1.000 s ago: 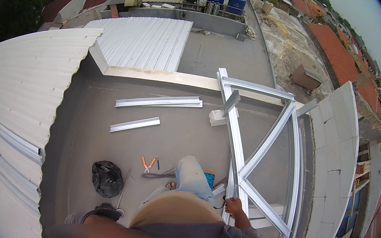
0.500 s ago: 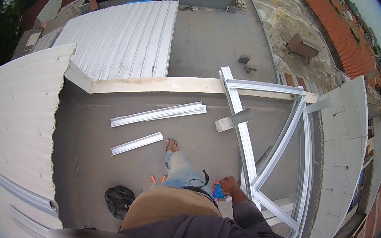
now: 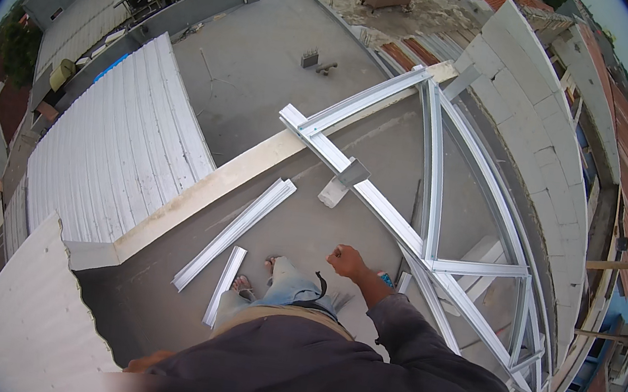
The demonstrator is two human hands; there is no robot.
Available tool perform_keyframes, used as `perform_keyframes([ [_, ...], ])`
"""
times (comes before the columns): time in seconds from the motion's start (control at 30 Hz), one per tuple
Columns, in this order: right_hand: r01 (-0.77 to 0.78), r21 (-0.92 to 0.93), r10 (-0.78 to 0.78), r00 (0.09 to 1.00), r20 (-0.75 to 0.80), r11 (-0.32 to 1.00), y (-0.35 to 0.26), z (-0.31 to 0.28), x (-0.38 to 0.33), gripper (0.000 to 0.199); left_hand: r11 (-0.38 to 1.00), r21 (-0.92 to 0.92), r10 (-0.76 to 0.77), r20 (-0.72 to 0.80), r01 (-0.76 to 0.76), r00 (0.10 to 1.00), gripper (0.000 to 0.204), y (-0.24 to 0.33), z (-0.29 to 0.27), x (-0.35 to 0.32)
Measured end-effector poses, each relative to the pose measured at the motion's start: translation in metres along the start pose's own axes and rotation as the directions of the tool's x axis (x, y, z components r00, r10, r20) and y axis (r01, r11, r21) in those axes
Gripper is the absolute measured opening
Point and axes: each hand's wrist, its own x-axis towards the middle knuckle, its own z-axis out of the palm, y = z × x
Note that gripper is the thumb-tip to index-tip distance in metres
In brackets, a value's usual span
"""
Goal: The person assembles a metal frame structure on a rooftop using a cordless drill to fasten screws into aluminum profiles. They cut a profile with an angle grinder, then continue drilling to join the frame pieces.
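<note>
My right hand (image 3: 347,262) is raised in front of my body with its fingers curled closed. Whatever it may hold is hidden. Behind that wrist a small blue packet (image 3: 386,279) shows in part. Just right of the hand lies a truss frame of silvery metal channels (image 3: 395,222), with a small offcut block and plate (image 3: 344,180) at its near-left chord. At the lower left, close to my side, my left hand (image 3: 148,361) is only partly in view and its fingers do not show.
Loose metal channels (image 3: 235,235) and a shorter channel (image 3: 225,286) lie on the grey floor left of my feet. A low pale ledge (image 3: 206,195) runs behind them. White corrugated roofing (image 3: 119,124) stands left, and a block wall (image 3: 531,138) rises on the right.
My right hand has come up and away from the blue packet. My view and body have turned to the right, and both feet now show.
</note>
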Motion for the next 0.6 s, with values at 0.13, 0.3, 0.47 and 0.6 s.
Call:
perform_keyframes([
  [0.13, -0.183, -0.273, 0.165, 0.982, -0.087, 0.945, 0.078, 0.022, -0.047, 0.035, 0.99, 0.017, -0.14, 0.112, 0.139, 0.984, 0.025, -0.018, -0.02, 0.03],
  [0.3, -0.64, 0.159, 0.649, 0.761, -0.007, 0.752, 0.115, 0.066, -0.129, 0.033, 0.958, 0.104, -0.285, 0.282, 0.266, 0.916, 0.022, -0.037, -0.043, 0.077],
  [0.47, -0.603, 0.344, 0.656, 0.752, -0.056, 0.72, 0.104, 0.152, -0.169, 0.033, 0.919, 0.2, -0.395, 0.442, 0.341, 0.805, 0.021, -0.053, -0.067, 0.12],
  [0.6, -0.527, 0.4, 0.605, 0.791, -0.09, 0.75, 0.074, 0.228, -0.181, 0.037, 0.865, 0.296, -0.501, 0.54, 0.405, 0.677, 0.023, -0.073, -0.1, 0.14],
])
